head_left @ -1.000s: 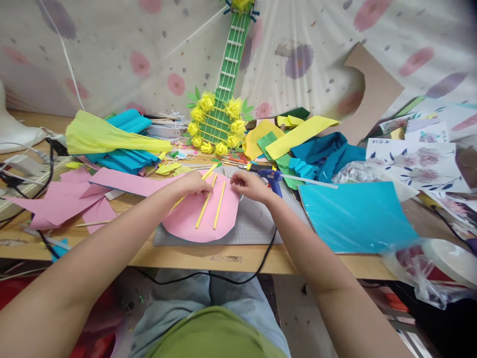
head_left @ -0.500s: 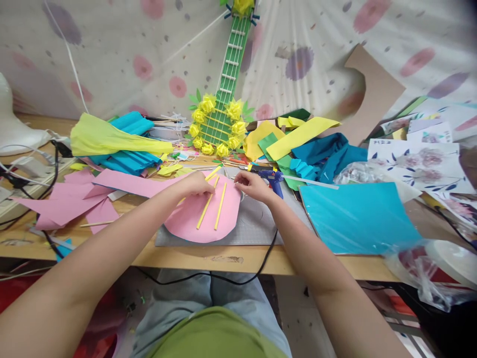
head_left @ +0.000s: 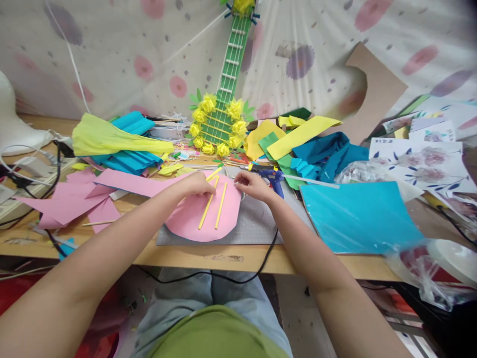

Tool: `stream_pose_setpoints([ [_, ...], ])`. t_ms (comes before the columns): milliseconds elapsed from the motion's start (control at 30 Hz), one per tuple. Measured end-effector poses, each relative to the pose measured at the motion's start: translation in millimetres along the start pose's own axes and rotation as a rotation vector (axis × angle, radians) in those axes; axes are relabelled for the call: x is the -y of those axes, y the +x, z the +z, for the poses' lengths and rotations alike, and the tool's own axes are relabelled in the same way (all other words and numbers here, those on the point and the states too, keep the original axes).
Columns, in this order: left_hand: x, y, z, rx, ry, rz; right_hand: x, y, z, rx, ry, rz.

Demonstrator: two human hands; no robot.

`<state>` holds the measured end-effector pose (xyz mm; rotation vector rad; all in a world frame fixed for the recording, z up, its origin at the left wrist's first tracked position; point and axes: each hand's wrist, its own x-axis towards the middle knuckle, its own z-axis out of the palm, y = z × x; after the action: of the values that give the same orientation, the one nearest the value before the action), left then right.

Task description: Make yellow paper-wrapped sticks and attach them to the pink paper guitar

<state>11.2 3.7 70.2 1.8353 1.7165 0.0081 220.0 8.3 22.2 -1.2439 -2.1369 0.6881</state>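
A pink guitar-shaped paper piece lies on a grey cutting mat, its neck pointing left. Two yellow strips rest across its round body, the left strip and the right strip. My left hand is closed over the upper part of the left strip, fingertips pressed on it; another yellow piece shows just beyond that hand. At the body's right edge is my right hand, fingers bent, thumb and fingertips close together; what they pinch, if anything, is too small to see.
A blue glue gun lies just beyond my right hand, its black cord hanging over the table's front edge. A green paper guitar with yellow flowers stands behind. Pink scraps lie left, blue sheets right.
The lower end of the left yellow strip has shifted slightly to the right, toward the other strip. Both hands have stayed in nearly the same places.
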Motion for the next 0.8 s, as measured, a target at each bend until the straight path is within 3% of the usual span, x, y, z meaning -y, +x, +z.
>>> stream_pose_setpoints([
  [800, -5.9, -9.5, -0.5, 0.02, 0.015, 0.017, -4.7, 1.4, 0.1, -0.011, 0.023, 0.012],
])
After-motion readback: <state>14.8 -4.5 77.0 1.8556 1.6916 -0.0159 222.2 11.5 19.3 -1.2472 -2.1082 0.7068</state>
